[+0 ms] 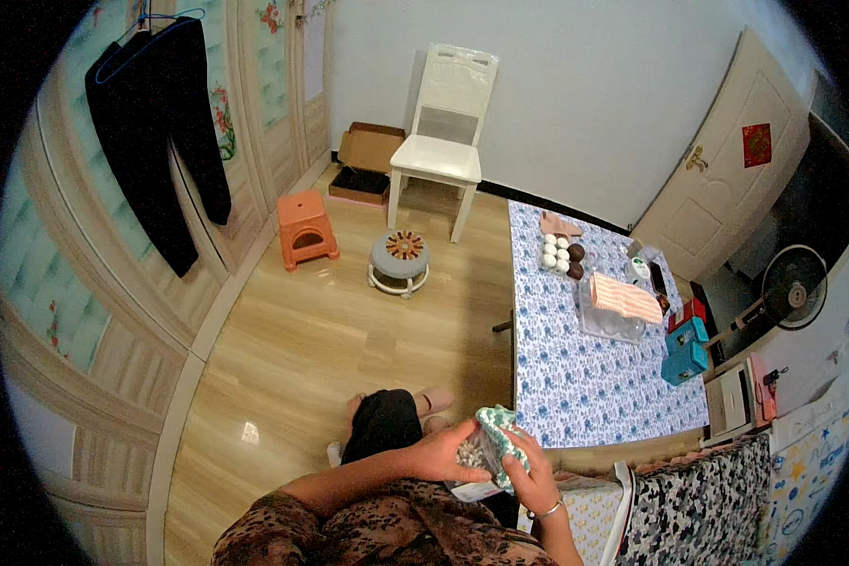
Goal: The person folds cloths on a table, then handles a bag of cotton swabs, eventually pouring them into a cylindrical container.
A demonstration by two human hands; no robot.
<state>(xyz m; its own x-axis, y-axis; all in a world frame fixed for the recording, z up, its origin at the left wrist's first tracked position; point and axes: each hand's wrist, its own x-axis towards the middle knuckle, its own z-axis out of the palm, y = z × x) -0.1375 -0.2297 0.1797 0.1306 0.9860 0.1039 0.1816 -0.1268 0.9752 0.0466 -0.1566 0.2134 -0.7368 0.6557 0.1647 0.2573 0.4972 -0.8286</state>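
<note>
Close to my body, above my lap, my left hand (444,453) grips a clear plastic container (472,489) with small pale pieces inside; I cannot tell what they are. A green and white patterned cloth (494,422) is in my right hand (534,475), pressed against the container's side. My right wrist wears a bracelet. The table (566,389), covered with a blue floral cloth, begins just beyond my right hand. On it, an orange and white checked cloth (626,298) lies over a clear plastic tray (612,327).
White and brown balls (556,253) sit at the table's far end, teal boxes (685,361) at its right edge beside a fan (794,286). An orange stool (305,226), a round wheeled stool (399,258), a white chair (435,157) and an open cardboard box (371,147) stand on the floor.
</note>
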